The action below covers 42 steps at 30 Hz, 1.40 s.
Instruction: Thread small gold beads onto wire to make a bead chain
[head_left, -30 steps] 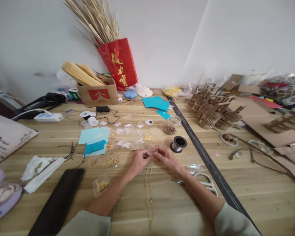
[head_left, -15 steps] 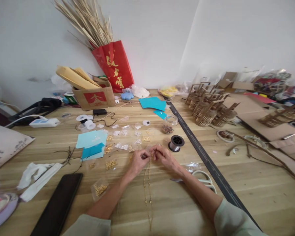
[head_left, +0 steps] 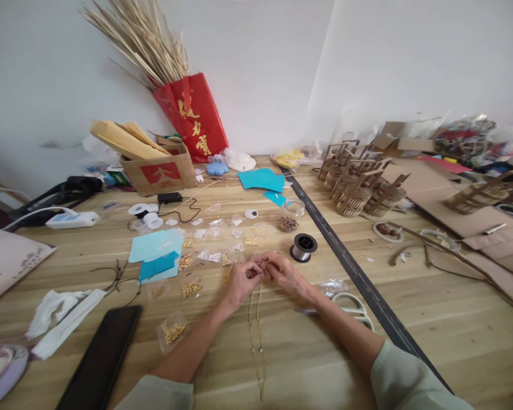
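Note:
A thin gold chain necklace [head_left: 252, 324] hangs down from between my hands in a long narrow loop over the wooden table. My left hand [head_left: 241, 283] is closed, fingers bent in a pinch at the upper end of the chain. Close against it, my right hand [head_left: 284, 275] also pinches there, thumb and forefinger together. The fingers hide the exact piece they meet on. Just beyond my right hand stands a spool of clear thread [head_left: 303, 247]. White-handled scissors [head_left: 354, 310] lie partly under my right forearm.
Small bags of gold findings [head_left: 191, 289] and silver findings [head_left: 209, 256] lie left of and beyond my hands. A black phone [head_left: 100, 359] is at the near left. Small woven baskets [head_left: 350, 193] cluster at the back right, past a dark strip [head_left: 337, 239].
My hands have drawn slightly closer together at the top of the chain, still pinching. The whole view has shifted a little, so the table things appear slightly further left.

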Available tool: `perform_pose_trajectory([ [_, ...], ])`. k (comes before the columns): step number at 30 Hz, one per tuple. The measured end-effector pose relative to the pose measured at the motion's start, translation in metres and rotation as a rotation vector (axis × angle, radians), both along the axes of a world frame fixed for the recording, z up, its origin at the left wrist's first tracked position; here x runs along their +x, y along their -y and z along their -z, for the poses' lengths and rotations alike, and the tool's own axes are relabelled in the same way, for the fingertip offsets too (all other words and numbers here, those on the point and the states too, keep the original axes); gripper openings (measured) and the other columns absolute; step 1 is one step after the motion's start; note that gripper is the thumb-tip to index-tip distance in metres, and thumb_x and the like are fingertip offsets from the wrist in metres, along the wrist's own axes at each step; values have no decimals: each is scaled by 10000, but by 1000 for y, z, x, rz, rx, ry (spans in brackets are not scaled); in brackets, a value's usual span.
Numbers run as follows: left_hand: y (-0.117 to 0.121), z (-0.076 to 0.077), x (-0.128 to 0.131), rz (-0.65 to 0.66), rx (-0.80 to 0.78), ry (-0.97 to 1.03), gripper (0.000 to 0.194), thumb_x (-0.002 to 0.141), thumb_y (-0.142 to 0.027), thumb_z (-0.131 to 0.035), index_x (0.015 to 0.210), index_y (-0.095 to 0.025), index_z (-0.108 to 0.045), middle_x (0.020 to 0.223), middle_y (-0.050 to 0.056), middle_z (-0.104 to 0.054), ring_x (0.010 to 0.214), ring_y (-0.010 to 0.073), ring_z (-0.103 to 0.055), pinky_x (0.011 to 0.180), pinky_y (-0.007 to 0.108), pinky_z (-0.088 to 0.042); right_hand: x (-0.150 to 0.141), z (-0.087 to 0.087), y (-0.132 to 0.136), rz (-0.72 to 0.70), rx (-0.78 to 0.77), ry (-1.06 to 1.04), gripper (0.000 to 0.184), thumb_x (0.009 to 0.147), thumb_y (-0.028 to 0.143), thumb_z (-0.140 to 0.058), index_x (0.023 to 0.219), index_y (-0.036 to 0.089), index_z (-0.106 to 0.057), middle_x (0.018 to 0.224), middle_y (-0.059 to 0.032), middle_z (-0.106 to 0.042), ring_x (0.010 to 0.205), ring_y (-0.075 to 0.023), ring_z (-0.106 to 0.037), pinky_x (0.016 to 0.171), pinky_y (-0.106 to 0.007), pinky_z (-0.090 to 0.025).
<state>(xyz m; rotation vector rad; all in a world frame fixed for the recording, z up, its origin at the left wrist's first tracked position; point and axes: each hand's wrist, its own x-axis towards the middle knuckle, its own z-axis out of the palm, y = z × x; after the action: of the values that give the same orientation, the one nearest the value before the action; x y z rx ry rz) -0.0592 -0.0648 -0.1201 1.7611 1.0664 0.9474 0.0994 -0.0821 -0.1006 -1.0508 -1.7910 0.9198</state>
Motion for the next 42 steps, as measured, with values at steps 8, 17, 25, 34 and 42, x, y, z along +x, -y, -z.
perform_pose_trajectory([
  [8, -4, 4, -2, -60, -40, 11, 63, 669, -99, -635, 639, -138, -674, 610, 22, -675, 562, 139, -600, 571, 229, -457, 9, -1, -1, 113, 118, 303, 175, 859, 138, -446, 945, 181, -592, 863, -49, -633, 739, -157, -581, 660, -253, -427],
  [17, -4, 4, -3, -49, -80, 38, 54, 674, -131, -625, 644, -130, -669, 600, 20, -668, 548, 135, -589, 541, 221, -442, 8, -27, 13, 204, 288, 532, 177, 926, 168, -435, 1050, 204, -557, 976, -80, -606, 808, -185, -607, 648, -245, -416],
  [25, -5, 7, -5, -9, -31, 72, 73, 693, -169, -633, 633, -138, -662, 611, 28, -671, 580, 147, -601, 578, 234, -471, -1, -6, 11, 60, 205, 535, 256, 869, 71, -459, 1069, 204, -548, 922, -58, -621, 768, -172, -613, 642, -242, -424],
  [34, -6, 10, -5, -41, 18, 48, 74, 704, -169, -623, 678, -144, -688, 671, 44, -696, 627, 155, -622, 613, 242, -486, 4, 2, 7, 45, 114, 393, 197, 857, 137, -517, 1041, 205, -540, 792, -32, -675, 666, -156, -622, 603, -230, -421],
  [42, -4, 5, -4, -24, 79, -1, 92, 699, -125, -604, 643, -143, -675, 617, 16, -647, 553, 124, -558, 547, 217, -438, 2, -9, 10, 39, 121, 441, 90, 923, 255, -474, 942, 202, -544, 727, -20, -636, 609, -149, -580, 563, -230, -366],
])
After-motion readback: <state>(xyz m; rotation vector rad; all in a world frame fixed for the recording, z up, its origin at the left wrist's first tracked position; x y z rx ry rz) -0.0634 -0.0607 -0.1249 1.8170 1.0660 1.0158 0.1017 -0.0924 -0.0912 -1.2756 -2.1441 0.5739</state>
